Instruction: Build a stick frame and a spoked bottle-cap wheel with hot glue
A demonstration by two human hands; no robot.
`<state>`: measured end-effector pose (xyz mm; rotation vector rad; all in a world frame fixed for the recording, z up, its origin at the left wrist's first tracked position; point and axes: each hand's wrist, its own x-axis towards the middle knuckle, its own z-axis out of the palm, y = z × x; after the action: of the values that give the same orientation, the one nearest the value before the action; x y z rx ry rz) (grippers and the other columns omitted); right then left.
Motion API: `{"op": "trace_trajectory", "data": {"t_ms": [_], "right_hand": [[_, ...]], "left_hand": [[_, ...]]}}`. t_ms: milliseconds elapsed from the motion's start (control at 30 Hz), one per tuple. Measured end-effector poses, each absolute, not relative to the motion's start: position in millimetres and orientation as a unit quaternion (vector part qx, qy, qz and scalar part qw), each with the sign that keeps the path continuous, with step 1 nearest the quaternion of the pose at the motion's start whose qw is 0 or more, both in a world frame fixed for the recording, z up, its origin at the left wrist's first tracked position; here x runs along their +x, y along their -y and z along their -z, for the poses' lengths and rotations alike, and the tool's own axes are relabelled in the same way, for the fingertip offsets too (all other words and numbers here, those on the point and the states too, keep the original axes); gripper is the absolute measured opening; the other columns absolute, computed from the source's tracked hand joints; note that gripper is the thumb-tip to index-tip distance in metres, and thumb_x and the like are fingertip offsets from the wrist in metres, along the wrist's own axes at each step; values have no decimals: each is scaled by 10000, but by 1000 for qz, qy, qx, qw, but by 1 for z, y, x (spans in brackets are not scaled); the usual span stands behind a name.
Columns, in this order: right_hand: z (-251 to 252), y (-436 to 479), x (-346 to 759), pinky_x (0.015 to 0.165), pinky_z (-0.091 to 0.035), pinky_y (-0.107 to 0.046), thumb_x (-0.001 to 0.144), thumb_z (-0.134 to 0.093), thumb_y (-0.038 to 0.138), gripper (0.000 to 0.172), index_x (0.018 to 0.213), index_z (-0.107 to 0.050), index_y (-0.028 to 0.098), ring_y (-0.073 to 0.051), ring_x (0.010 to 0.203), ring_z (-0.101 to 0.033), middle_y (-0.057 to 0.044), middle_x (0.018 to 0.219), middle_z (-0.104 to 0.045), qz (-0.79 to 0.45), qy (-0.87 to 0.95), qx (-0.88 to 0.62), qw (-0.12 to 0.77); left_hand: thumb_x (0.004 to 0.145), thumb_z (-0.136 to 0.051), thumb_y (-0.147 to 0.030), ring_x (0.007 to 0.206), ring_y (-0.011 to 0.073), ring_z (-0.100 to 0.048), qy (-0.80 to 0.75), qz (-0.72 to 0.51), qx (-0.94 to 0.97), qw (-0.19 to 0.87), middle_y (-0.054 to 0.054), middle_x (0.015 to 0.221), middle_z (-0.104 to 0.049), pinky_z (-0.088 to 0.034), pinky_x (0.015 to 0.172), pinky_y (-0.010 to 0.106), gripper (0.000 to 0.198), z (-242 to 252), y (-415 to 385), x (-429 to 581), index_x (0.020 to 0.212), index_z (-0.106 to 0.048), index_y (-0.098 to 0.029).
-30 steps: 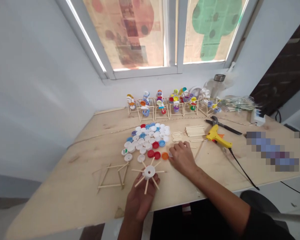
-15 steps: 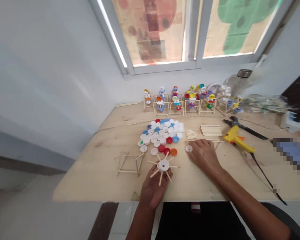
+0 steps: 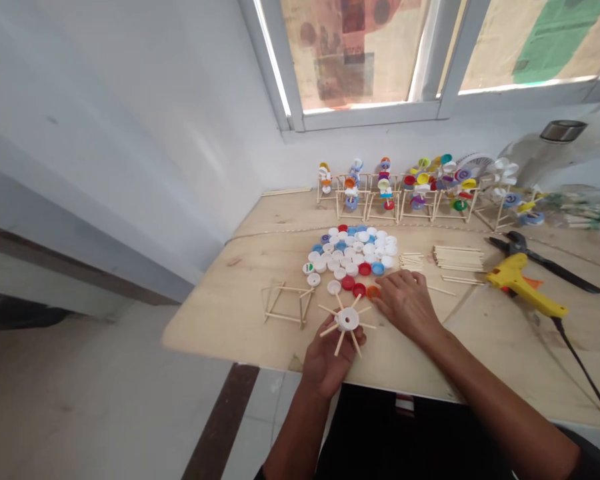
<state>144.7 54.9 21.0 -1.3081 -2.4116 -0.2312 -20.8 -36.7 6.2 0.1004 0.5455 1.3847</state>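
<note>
My left hand (image 3: 331, 357) holds a white cap hub (image 3: 349, 319) with several thin sticks sticking out around it like spokes. My right hand (image 3: 407, 303) reaches over the table, palm down, its fingertips at an orange cap (image 3: 373, 292); whether they grip it is hard to tell. Beside that cap lie red caps (image 3: 359, 291), and farther back spreads a cluster of white caps (image 3: 350, 252) mixed with blue ones. An open stick frame (image 3: 286, 304) stands left of my left hand.
Finished stick stands with coloured cap wheels (image 3: 385, 190) line the back. Stick bundles (image 3: 457, 257), a yellow glue gun (image 3: 525, 285) with its cord and black pliers (image 3: 550, 264) lie at the right. A string crosses the table behind the caps.
The view has shifted left. My right hand has moved left to the orange cap, and the white cap that was by its fingertips no longer shows there. My left hand still holds the spoked hub.
</note>
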Motion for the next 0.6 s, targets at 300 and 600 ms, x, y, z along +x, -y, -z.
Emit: {"op": "trace_trajectory", "data": {"t_ms": [300,600], "right_hand": [[-17,-58,144,800,-247,-385,886,-485,271,213,900,-678,182,-238,844,-505,-87,825,-671,86,861,-473,169],[-20,-50,156,820,-250,-367,915,-462,310,251,994,-666,184,-231,886,-510,-73,898,-684,84,865,-460,183]], "left_hand": [[700,-698,-223,751,194,-601,-247,-629,72,733,67,856,-642,-453,727,335,246,-7,33,-20,932,-659,-152],[687,-690,-215,726,185,-583,-244,-623,80,739,69,849,-636,-433,724,337,305,-8,29,-18,980,-656,-138]]}}
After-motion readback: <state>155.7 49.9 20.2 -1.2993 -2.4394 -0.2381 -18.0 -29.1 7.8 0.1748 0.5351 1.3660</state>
